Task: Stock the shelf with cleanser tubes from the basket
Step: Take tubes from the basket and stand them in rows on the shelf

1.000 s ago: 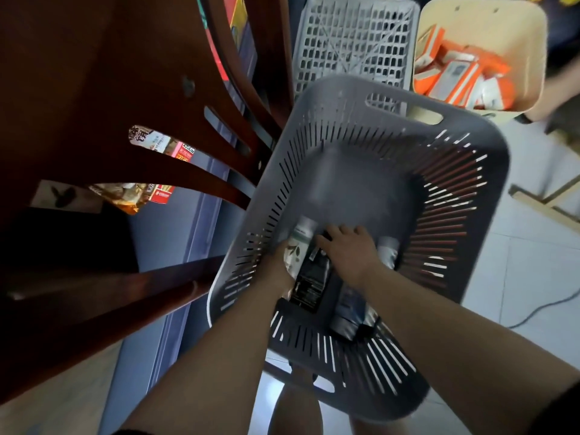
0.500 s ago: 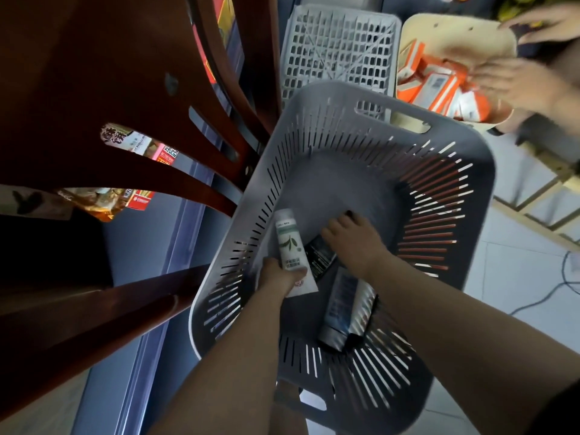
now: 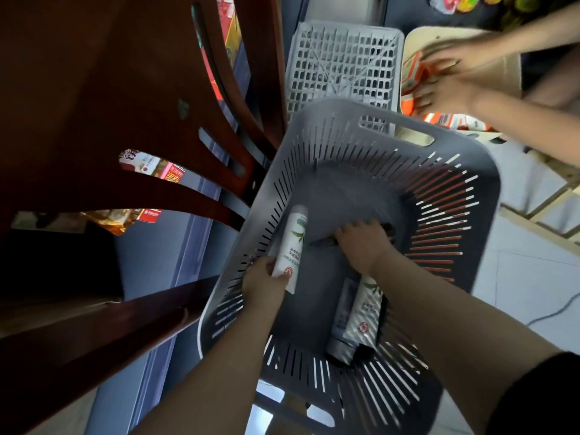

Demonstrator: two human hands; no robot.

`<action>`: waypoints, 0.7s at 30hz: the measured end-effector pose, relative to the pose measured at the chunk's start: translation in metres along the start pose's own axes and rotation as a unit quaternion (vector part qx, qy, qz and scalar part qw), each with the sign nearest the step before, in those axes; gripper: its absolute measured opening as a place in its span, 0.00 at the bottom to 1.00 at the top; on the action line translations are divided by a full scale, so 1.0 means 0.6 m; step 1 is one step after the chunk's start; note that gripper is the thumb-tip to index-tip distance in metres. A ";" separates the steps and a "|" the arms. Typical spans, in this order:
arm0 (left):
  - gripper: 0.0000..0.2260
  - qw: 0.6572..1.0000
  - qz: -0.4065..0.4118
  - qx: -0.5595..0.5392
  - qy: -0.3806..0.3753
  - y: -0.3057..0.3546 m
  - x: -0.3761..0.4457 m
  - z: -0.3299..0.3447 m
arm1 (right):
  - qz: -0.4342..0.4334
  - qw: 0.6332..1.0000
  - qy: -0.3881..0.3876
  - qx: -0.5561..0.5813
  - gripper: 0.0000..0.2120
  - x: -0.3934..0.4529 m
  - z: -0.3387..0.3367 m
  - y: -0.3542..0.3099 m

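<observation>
Grey plastic basket (image 3: pixel 470 196) nearly emptied, only a few tubes left. Left hand (image 3: pixel 262 285) wrapped round a white tube (image 3: pixel 290 243), lifted off the basket floor; right hand (image 3: pixel 364 243) curled onto something dark, hard to make out. Two more tubes (image 3: pixel 354 315) lying under the right forearm. Nothing shelved yet in view. Dark wooden chair (image 3: pixel 125 120) crowding the left; another person's hands (image 3: pixel 448 76) busy in a beige bin (image 3: pixel 511 73) beyond.
</observation>
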State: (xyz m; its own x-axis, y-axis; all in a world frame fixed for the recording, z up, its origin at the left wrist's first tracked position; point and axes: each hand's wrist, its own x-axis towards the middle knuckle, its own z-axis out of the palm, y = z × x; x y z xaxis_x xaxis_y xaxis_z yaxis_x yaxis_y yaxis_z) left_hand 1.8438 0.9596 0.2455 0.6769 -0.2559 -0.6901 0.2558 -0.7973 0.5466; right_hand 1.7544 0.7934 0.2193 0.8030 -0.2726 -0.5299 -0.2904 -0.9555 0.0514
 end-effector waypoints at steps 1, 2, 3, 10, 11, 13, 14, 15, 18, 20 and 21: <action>0.15 0.999 0.021 0.016 0.022 0.004 -0.007 -0.002 | 0.031 0.999 -0.011 0.036 0.18 0.001 -0.006 0.009; 0.14 0.998 0.040 0.029 0.041 0.009 -0.013 -0.004 | 0.065 0.995 -0.014 0.074 0.17 0.002 -0.008 0.018; 0.13 0.996 0.057 0.039 0.057 0.013 -0.020 -0.006 | 0.101 0.987 -0.016 0.121 0.16 0.003 -0.011 0.029; 0.09 0.987 0.136 0.020 0.086 0.069 -0.084 -0.050 | 0.164 0.857 0.010 0.488 0.18 -0.030 -0.086 0.056; 0.09 0.987 0.148 0.016 0.066 0.083 -0.102 -0.057 | 0.155 0.827 0.022 0.539 0.18 -0.042 -0.103 0.058; 0.12 0.984 0.175 0.004 0.040 0.110 -0.149 -0.077 | 0.131 0.762 0.032 0.634 0.16 -0.083 -0.159 0.054; 0.14 0.982 0.184 0.001 0.031 0.120 -0.164 -0.084 | 0.121 0.734 0.036 0.667 0.13 -0.097 -0.179 0.050; 0.17 0.981 0.191 -0.005 0.025 0.129 -0.176 -0.090 | 0.111 0.710 0.041 0.694 0.11 -0.110 -0.197 0.046; 0.16 0.979 0.196 -0.044 0.042 0.174 -0.258 -0.136 | 0.048 0.679 0.047 0.731 0.07 -0.192 -0.303 0.039; 0.08 0.975 0.211 -0.060 0.038 0.196 -0.320 -0.167 | 0.001 0.680 0.051 0.731 0.05 -0.247 -0.371 0.035; 0.05 0.972 0.216 -0.085 0.042 0.203 -0.349 -0.184 | -0.024 0.681 0.054 0.730 0.06 -0.274 -0.403 0.029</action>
State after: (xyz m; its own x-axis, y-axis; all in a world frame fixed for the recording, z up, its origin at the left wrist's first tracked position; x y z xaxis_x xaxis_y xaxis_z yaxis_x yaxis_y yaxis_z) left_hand 1.8092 0.9765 0.5091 0.7987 -0.4960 -0.3406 0.0398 -0.5214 0.8524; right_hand 1.7432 0.7945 0.5119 0.8407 -0.3269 -0.4317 -0.4070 0.1446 -0.9019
